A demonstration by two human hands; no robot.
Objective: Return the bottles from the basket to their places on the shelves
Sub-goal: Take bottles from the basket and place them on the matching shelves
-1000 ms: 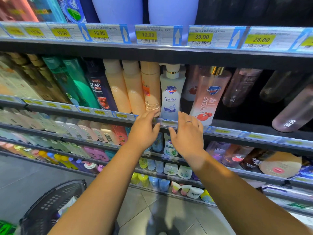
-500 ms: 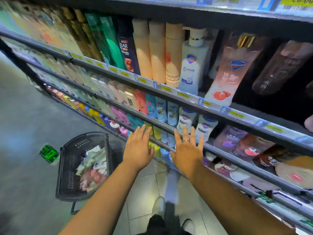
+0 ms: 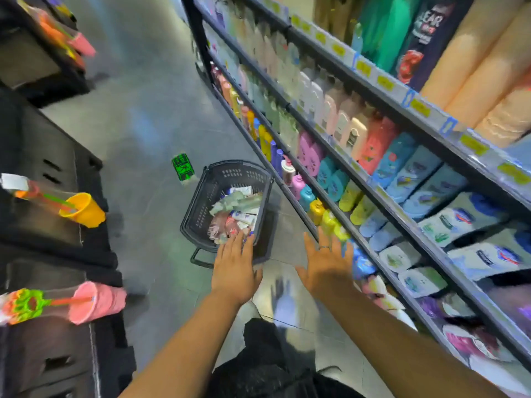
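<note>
Near basket (image 3: pixel 196 206): left hand (image 3: pixel 234 271); right hand (image 3: pixel 327 268); outspread

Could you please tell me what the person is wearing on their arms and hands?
Both forearms are bare, with no sleeves, gloves or watch in view. The right hand has a thin ring on one finger; the left hand wears nothing.

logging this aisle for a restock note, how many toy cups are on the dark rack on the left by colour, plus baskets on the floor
yellow toy cup: 1
pink toy cups: 2 (lower, upper)
basket: 1
total: 4
</note>
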